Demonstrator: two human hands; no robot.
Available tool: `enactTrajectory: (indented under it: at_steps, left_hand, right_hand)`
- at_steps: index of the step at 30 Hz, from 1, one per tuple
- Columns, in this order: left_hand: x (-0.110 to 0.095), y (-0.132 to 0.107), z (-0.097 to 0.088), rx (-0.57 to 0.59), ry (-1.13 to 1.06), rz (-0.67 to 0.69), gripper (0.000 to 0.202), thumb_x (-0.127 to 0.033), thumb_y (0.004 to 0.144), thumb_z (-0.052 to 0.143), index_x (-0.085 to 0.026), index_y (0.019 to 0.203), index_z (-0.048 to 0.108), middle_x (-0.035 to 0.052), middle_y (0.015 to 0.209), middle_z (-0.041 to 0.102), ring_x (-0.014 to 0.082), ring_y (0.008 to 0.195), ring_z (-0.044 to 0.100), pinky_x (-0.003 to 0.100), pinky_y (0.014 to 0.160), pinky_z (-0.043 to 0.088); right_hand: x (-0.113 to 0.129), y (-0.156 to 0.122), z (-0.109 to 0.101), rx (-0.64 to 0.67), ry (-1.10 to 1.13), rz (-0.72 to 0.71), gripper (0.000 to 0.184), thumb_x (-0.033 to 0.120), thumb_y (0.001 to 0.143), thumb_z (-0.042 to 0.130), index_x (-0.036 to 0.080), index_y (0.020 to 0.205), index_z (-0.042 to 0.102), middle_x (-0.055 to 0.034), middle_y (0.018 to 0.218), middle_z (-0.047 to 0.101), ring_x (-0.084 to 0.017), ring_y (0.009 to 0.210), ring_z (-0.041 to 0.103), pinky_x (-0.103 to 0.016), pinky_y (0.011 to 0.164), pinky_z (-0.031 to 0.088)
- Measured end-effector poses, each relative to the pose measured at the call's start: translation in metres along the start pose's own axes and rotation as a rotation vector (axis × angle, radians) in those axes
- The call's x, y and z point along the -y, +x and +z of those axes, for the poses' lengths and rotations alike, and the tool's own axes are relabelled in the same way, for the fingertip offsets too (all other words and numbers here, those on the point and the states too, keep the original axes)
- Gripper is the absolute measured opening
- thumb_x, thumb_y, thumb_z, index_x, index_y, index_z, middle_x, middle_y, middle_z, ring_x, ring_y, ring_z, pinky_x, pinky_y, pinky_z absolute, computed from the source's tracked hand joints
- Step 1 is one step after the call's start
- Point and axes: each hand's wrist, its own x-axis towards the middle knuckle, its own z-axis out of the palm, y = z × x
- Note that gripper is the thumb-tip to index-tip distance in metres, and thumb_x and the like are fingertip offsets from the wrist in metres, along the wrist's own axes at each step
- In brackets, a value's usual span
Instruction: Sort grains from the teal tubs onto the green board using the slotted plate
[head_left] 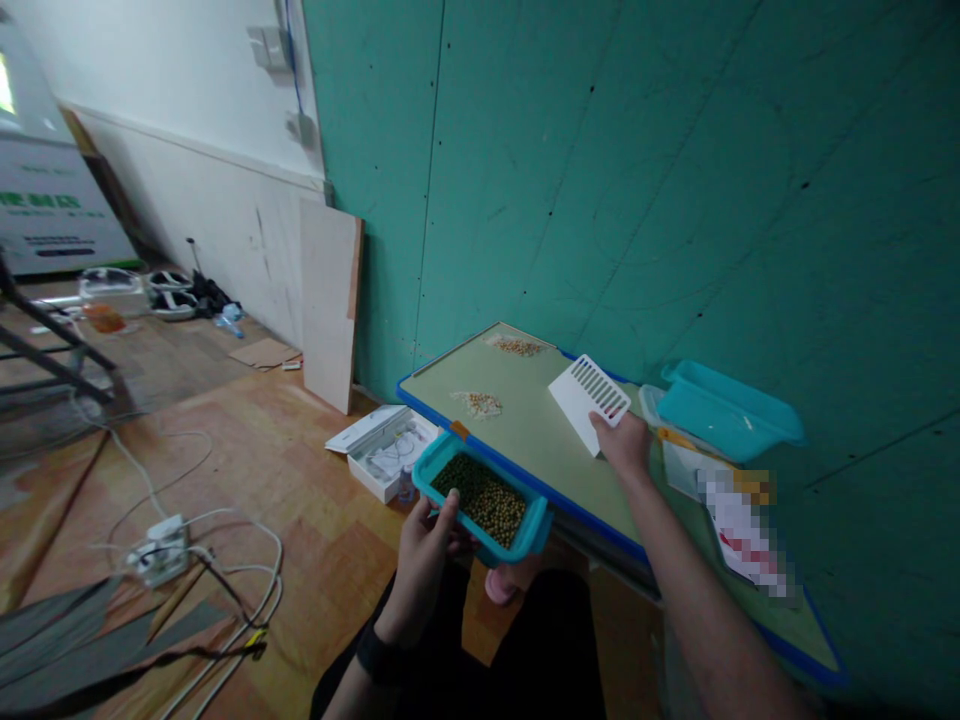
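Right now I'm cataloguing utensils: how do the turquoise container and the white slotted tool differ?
The container is turquoise; the slotted tool is white. The container holds dark and yellowish beans; the slotted tool has a row of slots. The left hand holds the container, the right hand the slotted tool. Both are held.

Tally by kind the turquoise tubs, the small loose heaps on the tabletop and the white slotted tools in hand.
Turquoise tubs: 2 (one in the left hand, one near the green wall)
Loose heaps on the tabletop: 2
White slotted tool: 1 (in the right hand)
Total: 5
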Motion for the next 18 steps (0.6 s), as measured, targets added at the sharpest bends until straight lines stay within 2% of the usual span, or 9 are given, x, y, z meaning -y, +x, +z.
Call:
enactTrajectory:
  at_steps: [3,5,8,11,14,18]
  left_hand:
    - [-0.002,0.000,0.001,-0.016,0.009,0.013,0.053,-0.063,0.069,0.078,-0.018,0.087,0.057,-0.0039,0.056,0.063,0.0138,0.043,0.063,0.021,0.042,0.049]
    - [-0.002,0.000,0.001,-0.007,0.014,0.006,0.052,-0.062,0.069,0.078,-0.019,0.086,0.056,-0.0036,0.055,0.064,0.0142,0.043,0.063,0.021,0.042,0.050]
    - [-0.001,0.000,0.001,-0.007,0.012,-0.004,0.052,-0.062,0.069,0.079,-0.019,0.084,0.054,-0.0033,0.054,0.064,0.0135,0.042,0.063,0.020,0.041,0.048]
    - [0.001,0.001,-0.001,-0.022,0.014,0.006,0.053,-0.063,0.069,0.078,-0.019,0.086,0.056,-0.0035,0.053,0.064,0.0130,0.041,0.063,0.018,0.040,0.048]
    - [0.003,0.003,-0.002,-0.030,0.027,0.000,0.055,-0.065,0.068,0.078,-0.019,0.088,0.057,-0.0031,0.053,0.064,0.0139,0.042,0.064,0.019,0.041,0.049]
    - [0.003,0.003,-0.003,-0.037,0.043,-0.019,0.057,-0.068,0.065,0.078,-0.019,0.084,0.055,-0.0041,0.050,0.062,0.0140,0.040,0.062,0.019,0.039,0.046]
  right_hand:
    - [-0.009,0.002,0.001,-0.004,0.066,0.024,0.037,0.045,0.074,0.063,0.010,0.083,0.076,-0.0192,0.081,0.076,-0.031,0.072,0.071,-0.036,0.063,0.048]
    - [-0.005,0.004,0.005,-0.006,0.140,0.028,0.041,0.049,0.073,0.064,0.011,0.083,0.075,-0.0185,0.081,0.076,-0.032,0.074,0.071,-0.037,0.064,0.049]
    - [0.014,0.012,0.020,0.043,0.330,0.014,0.043,0.052,0.070,0.067,0.011,0.082,0.074,-0.0175,0.081,0.076,-0.031,0.076,0.071,-0.037,0.066,0.050]
    - [0.043,0.025,0.043,0.133,0.593,0.030,0.040,0.048,0.066,0.072,0.011,0.082,0.073,-0.0140,0.083,0.077,-0.027,0.076,0.070,-0.033,0.066,0.051]
    - [0.067,0.036,0.070,0.236,0.805,0.161,0.038,0.045,0.061,0.076,0.012,0.079,0.070,-0.0097,0.077,0.075,-0.023,0.069,0.068,-0.030,0.060,0.051]
    - [0.081,0.044,0.095,0.348,0.951,0.267,0.037,0.041,0.056,0.079,0.013,0.078,0.068,-0.0050,0.072,0.073,-0.021,0.066,0.067,-0.029,0.058,0.051]
